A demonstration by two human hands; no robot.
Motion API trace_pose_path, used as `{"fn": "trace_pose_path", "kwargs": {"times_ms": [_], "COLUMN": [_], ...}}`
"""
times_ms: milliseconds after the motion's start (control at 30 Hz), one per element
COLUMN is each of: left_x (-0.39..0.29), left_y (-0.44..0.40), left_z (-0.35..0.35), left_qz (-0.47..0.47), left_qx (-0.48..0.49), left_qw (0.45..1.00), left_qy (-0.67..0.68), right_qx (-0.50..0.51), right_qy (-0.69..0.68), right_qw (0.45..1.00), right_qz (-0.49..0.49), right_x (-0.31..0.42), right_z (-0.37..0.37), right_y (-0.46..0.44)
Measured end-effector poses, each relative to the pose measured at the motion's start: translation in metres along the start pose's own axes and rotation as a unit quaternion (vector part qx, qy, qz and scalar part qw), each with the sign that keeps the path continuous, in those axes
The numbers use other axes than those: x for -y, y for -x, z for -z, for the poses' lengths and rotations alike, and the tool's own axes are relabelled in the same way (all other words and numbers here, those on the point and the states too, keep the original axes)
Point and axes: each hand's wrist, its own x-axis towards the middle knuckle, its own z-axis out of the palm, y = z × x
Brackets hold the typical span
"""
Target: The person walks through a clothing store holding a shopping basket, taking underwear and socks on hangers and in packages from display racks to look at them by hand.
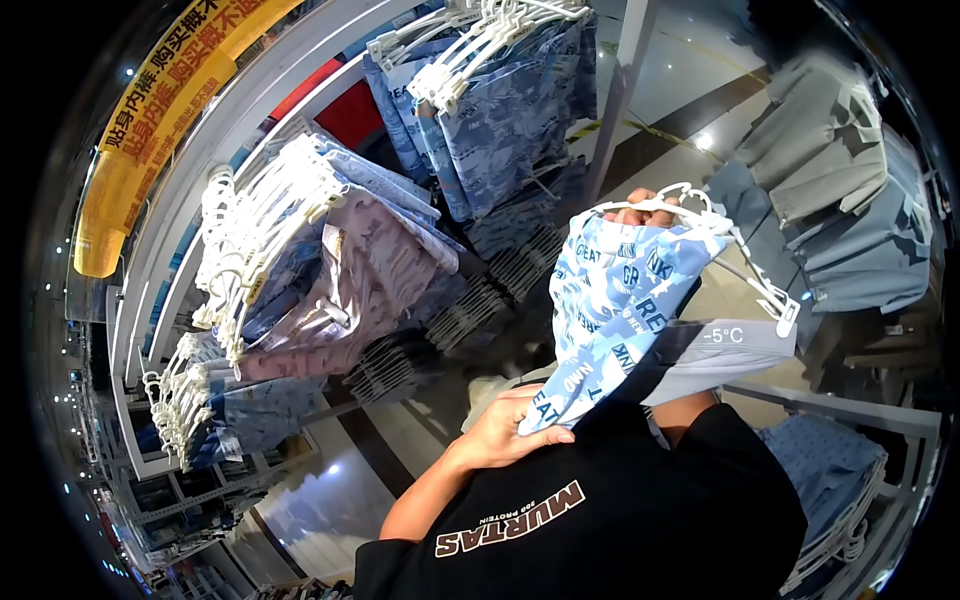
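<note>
Light-blue boxer shorts (615, 300) printed with letters hang in front of my chest, their upper part by a white hanger (690, 215). My right hand (645, 212) is closed at that hanger, its fingers partly hidden behind the fabric. Lower down, my left hand (510, 428) pinches the bottom edge of the shorts, thumb in front. Behind them is a grey garment (725, 360) with a "-5°C" waistband, beside the clip of a second white hanger (770, 300).
To the left, a white rack (130, 380) bears pink shorts (375, 265) and many white hangers (265, 215). Blue patterned shorts (505, 130) hang farther back. Grey trousers (820, 150) hang at the upper right, and folded blue garments (825, 470) at lower right. A yellow sign (150, 130) borders the rack.
</note>
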Motion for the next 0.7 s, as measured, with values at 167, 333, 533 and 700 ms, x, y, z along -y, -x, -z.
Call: {"fn": "trace_pose_path", "kwargs": {"times_ms": [167,333,533,700], "left_x": [0.03,0.032,-0.003,-0.026], "left_y": [0.01,0.014,0.004,-0.016], "left_z": [0.014,0.035,0.057,0.049], "left_qz": [0.042,0.063,-0.055,0.05], "left_qx": [-0.093,-0.206,-0.261,-0.208], "left_qw": [0.983,0.943,0.958,0.961], "left_qy": [-0.152,-0.254,-0.107,-0.174], "right_qx": [0.107,0.076,0.273,0.336], "right_qy": [0.113,0.282,0.58,0.578], "right_qw": [0.979,0.949,0.72,0.685], "right_qz": [0.135,0.115,0.267,0.29], "right_x": [0.003,0.008,0.02,0.001], "right_z": [-0.016,-0.04,-0.078,-0.084], "right_y": [-0.006,0.012,-0.001,0.003]}}
